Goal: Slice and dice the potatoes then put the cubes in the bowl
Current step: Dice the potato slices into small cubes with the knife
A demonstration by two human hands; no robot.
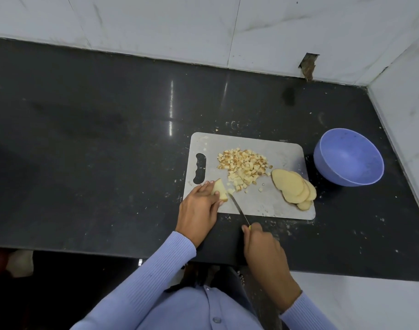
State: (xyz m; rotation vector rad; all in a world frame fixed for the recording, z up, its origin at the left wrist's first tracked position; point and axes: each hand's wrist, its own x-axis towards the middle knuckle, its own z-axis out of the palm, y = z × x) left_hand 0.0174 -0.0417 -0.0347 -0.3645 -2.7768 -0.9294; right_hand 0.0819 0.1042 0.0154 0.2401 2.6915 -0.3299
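Soft, even overhead light — two bright streaks of glare on the dark counter [108, 139]. Wide-angle bending curves the wall [203, 27] line; lower-left corner falls dim.

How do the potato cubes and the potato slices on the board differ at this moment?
The potato cubes are small and heaped mid-board; the potato slices are broad, flat and overlapping at the right edge, nearer the bowl. Many cubes show brownish sides; the slices look pale. Both lie on the cutting board.

— What is being hidden here?
— The knife [239, 210] handle is being covered by the right hand [263, 248]; part of the potato piece [220, 191] is being covered by the left hand [200, 206].
— And the sleeves?
— Both are being cut off by the bottom edge.
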